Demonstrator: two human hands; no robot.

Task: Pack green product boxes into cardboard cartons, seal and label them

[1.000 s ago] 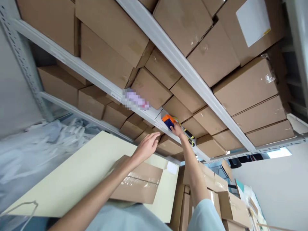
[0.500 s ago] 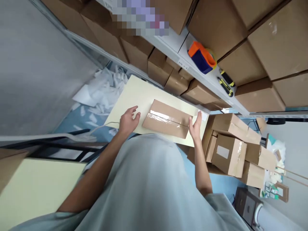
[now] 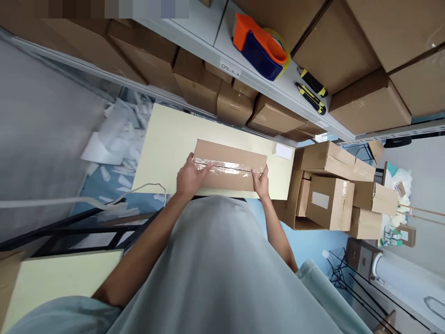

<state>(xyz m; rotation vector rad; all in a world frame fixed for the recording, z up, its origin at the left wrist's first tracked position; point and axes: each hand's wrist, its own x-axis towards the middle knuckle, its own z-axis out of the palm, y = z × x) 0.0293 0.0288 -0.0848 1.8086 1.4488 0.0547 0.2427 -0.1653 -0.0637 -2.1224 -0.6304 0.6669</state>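
One taped box (image 3: 230, 164) lies flat on the pale yellow table (image 3: 163, 144), near its front edge, with both hands on it. The left hand (image 3: 189, 177) is clasped over the box's left end, thumb on the top face beside the tape seam; the right hand (image 3: 261, 182) grips the right front corner, fingers curled on the edge. The box is plain brown cardboard, long and shallow, with a glossy, wrinkled strip of clear tape along its middle.

On the grey metal shelf (image 3: 222, 35) above sit one tape dispenser (image 3: 260, 46) — orange and dark blue — and two yellow-and-black knives (image 3: 311, 90), probably box cutters. A stack (image 3: 333, 185) of roughly five similar cartons stands right of the table — some are partly hidden. One small white card (image 3: 284, 151) lies on the table's right corner.
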